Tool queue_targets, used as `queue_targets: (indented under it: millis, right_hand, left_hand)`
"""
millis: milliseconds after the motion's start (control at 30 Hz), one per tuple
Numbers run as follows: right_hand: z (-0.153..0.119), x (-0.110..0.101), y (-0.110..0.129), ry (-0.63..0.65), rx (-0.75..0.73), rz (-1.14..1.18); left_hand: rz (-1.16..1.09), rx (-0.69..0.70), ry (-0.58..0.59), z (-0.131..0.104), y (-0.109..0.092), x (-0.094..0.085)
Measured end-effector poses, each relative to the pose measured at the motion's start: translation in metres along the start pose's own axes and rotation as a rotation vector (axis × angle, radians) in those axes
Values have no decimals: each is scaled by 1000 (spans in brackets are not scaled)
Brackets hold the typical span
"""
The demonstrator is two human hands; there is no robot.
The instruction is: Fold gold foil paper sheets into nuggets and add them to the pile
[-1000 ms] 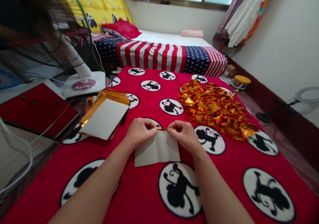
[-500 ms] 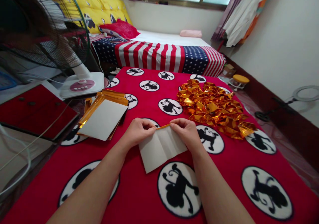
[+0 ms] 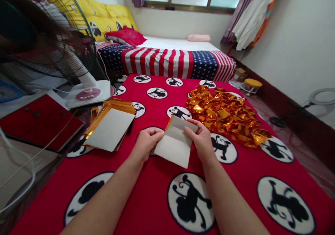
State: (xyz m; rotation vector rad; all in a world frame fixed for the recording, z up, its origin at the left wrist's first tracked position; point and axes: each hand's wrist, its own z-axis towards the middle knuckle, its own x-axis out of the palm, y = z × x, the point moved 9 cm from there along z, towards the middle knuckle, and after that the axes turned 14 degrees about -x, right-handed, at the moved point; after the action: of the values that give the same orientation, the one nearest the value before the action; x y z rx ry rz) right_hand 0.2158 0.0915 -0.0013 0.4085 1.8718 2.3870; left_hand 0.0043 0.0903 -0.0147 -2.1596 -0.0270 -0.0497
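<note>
Between my two hands is a sheet of foil paper (image 3: pixel 174 145), its pale side up, with creases across it and a thin gold strip along its upper left edge. My left hand (image 3: pixel 148 141) pinches the left edge between thumb and fingertips. On the right side, my right hand (image 3: pixel 201 137) grips the sheet, thumb on top and fingers behind. To the left lies a stack of the same paper (image 3: pixel 111 128), white side up on top with gold edges showing. A heap of folded gold foil pieces (image 3: pixel 222 113) sits to the right.
A red cloth with black monkey figures in white circles (image 3: pixel 146 200) covers the table. At the left stand a fan (image 3: pixel 89 92) and a dark red panel (image 3: pixel 39 121). Behind the table is a bed with a stars-and-stripes cover (image 3: pixel 159 62); a yellow-topped stool (image 3: pixel 251 83) stands right.
The sheet has been turned, so its gold-edged side now faces upper left instead of away from me. My right hand has shifted from the far edge to the right side.
</note>
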Motion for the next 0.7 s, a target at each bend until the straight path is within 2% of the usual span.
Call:
queue_targets:
  millis: [133, 233, 367, 533, 700]
  right_hand:
    - [-3, 3, 3, 54, 9, -50]
    - [-5, 9, 4, 134, 38, -45]
    - [-9, 17, 1, 210, 79, -23]
    - [-9, 20, -4, 180, 97, 63]
    - [-8, 18, -3, 154, 79, 44]
  left_hand:
    - [34, -58, 132, -5, -1, 11]
    - [90, -23, 162, -6, -6, 11]
    - [145, 103, 121, -4, -12, 6]
    - [-26, 141, -34, 4, -12, -13]
    - [-81, 119, 7, 3, -13, -12]
